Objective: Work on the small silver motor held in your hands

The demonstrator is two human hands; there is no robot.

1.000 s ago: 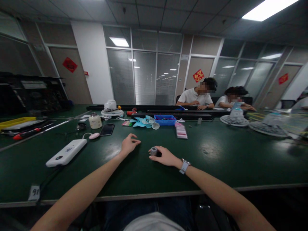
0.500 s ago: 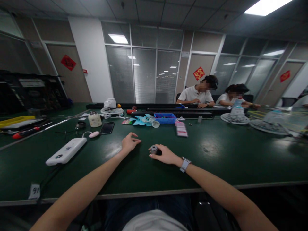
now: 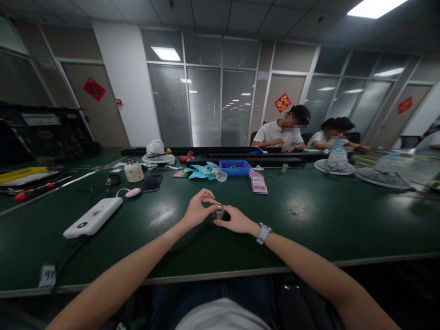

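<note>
A small grey metal cylinder [image 3: 219,214] stands upright over the green table in front of me. My right hand [image 3: 237,221], with a watch at its wrist, is wrapped around the cylinder from the right, thumb on the near side. From the left, my left hand [image 3: 201,208] reaches the cylinder's top, its thumb and forefinger closed together there. The fingertips cover most of the top face, so whether something tiny is pinched between them is hidden.
Left lie a white power bank-like device [image 3: 93,217], a phone [image 3: 151,183] and a cream bottle [image 3: 134,171]. Ahead are light-blue fan blades [image 3: 202,171], a blue tray [image 3: 235,168] and a pink packet [image 3: 258,182]. Two people [image 3: 280,134] sit across the table.
My left hand has moved right from bare table to the cylinder's top, and its fingers have closed there. My right hand keeps its hold on the cylinder.
</note>
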